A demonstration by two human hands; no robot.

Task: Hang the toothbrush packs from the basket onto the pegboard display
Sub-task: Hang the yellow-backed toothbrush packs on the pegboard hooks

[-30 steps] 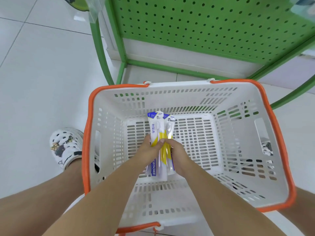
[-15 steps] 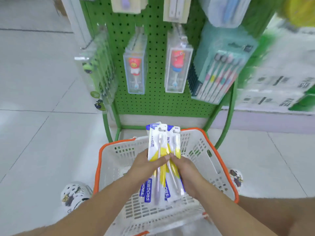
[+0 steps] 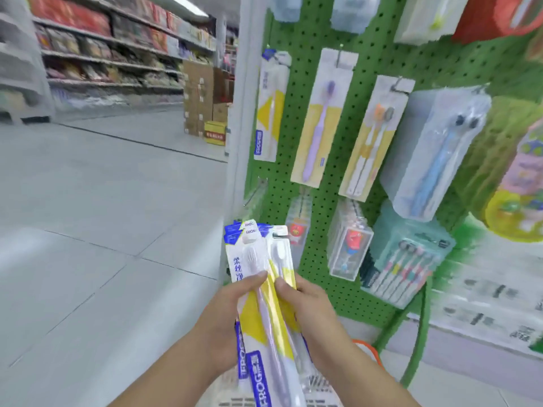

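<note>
My left hand (image 3: 226,315) grips a fanned bunch of toothbrush packs (image 3: 261,292), thumb across the front. My right hand (image 3: 308,306) pinches the same bunch from the right side. I hold the packs upright just in front of the green pegboard (image 3: 379,63), above the basket (image 3: 320,389) near me.

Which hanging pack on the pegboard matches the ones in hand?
The leftmost upper pack, at the green pegboard's edge: same blue top corner, yellow triangle and blue side label as the packs both hands hold. Its neighbours lack these.
</note>
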